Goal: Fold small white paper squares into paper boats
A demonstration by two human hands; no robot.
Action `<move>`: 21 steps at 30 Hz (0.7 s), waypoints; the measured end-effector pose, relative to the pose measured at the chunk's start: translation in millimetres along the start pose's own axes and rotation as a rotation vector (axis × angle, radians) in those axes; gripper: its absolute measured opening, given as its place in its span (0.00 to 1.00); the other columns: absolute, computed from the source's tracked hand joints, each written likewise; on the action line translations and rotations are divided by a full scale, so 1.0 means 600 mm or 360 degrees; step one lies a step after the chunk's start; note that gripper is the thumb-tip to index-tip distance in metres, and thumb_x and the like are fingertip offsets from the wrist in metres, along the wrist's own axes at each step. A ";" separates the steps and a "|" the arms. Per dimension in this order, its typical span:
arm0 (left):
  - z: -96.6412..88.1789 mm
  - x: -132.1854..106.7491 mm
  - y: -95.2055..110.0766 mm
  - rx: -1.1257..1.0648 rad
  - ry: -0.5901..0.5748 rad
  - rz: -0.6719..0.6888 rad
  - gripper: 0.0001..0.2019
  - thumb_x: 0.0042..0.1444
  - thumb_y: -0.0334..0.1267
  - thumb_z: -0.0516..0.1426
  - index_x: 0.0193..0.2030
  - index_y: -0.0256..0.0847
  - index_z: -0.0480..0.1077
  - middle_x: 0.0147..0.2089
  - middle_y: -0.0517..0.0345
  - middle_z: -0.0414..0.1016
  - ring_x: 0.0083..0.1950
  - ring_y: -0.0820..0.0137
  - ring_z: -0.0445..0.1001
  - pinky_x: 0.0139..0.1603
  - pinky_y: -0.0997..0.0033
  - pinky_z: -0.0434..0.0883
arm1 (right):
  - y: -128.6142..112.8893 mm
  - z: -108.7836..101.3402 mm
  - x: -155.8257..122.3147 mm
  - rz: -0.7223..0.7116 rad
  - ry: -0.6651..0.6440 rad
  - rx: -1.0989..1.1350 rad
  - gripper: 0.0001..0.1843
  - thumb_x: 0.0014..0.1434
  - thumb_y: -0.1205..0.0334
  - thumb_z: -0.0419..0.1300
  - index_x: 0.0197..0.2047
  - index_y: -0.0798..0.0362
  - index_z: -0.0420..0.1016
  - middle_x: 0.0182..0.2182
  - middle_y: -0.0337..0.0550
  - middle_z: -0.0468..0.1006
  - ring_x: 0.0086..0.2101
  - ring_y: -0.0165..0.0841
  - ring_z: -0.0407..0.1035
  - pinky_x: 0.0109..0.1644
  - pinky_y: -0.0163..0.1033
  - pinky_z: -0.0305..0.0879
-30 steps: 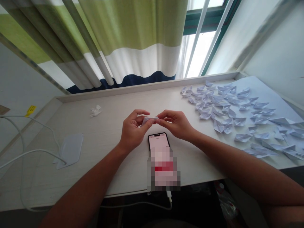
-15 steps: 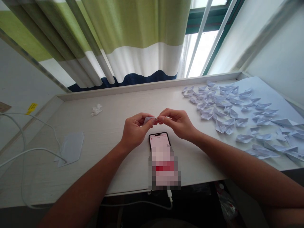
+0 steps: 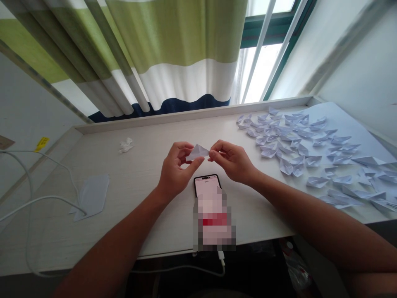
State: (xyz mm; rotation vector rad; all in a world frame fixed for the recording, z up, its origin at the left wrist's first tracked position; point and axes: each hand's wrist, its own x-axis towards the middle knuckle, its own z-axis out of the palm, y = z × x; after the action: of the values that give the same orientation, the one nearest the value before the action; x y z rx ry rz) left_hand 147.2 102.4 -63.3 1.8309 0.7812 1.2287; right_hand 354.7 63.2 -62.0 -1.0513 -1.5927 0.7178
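Note:
A small white paper boat (image 3: 198,152) is held between my hands above the desk, its pointed peak facing up. My left hand (image 3: 178,167) grips its left end, thumb in front and fingers behind. At the right tip, my right hand (image 3: 231,159) pinches the paper between thumb and forefinger. Just below the hands lies a phone (image 3: 208,192), its screen lit and partly blurred out. To the right, several folded paper boats (image 3: 291,136) are spread over the desk.
A crumpled tissue (image 3: 126,145) and a few flat paper sheets (image 3: 93,196) lie on the left of the white desk (image 3: 149,140). White cables (image 3: 46,198) loop at the left edge. A charging cable (image 3: 221,256) runs from the phone. A curtain (image 3: 173,37) hangs behind.
The paper boat has been turned so its broad side and peak now show. My left hand has opened out a little around it; the right hand still pinches the tip.

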 end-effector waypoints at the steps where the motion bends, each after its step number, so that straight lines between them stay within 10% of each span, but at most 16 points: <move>1: 0.000 0.001 -0.001 0.0018 0.0075 0.0050 0.18 0.57 0.39 0.71 0.49 0.44 0.71 0.44 0.58 0.84 0.42 0.65 0.87 0.40 0.67 0.84 | 0.001 0.001 0.000 0.0049 0.0054 0.0044 0.13 0.70 0.53 0.64 0.37 0.52 0.76 0.32 0.40 0.80 0.35 0.33 0.77 0.43 0.43 0.77; 21: 0.007 0.007 0.015 -0.0170 0.0405 -0.0263 0.13 0.52 0.39 0.75 0.43 0.40 0.84 0.40 0.54 0.86 0.41 0.67 0.85 0.46 0.65 0.86 | -0.002 0.013 -0.004 -0.0057 0.0240 0.0196 0.14 0.70 0.50 0.65 0.37 0.51 0.76 0.34 0.40 0.78 0.35 0.32 0.75 0.41 0.42 0.78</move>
State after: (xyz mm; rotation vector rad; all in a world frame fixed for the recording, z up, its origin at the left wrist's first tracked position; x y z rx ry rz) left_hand 153.1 100.3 -54.6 1.5104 0.9664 1.3831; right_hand 346.9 60.9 -64.2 -0.9617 -1.4167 0.6871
